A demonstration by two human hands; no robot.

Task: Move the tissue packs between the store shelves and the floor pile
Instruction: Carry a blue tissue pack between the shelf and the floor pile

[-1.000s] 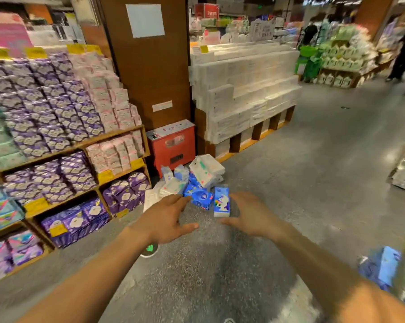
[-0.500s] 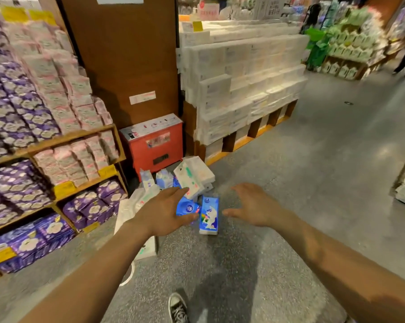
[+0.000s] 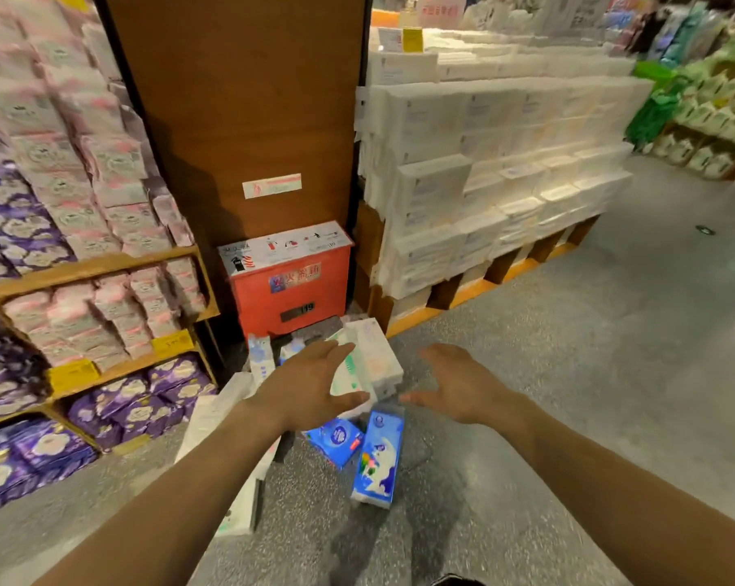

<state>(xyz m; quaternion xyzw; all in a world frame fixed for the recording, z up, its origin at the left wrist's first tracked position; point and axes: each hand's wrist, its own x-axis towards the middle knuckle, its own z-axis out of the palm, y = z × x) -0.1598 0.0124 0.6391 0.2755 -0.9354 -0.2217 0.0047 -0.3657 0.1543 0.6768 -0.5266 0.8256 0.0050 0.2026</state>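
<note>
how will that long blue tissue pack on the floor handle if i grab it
The blue pack is probably light for its size, being wrapped tissue. Its glossy film looks slippery, so it may slide in a loose grip. It has a boxy shape, so it likely squashes a little rather than flops.

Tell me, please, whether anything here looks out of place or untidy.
Yes: tissue packs lie jumbled on the floor before the red box, tilted at odd angles, not shelved. The left hand and right hand reach toward them, open.
</note>
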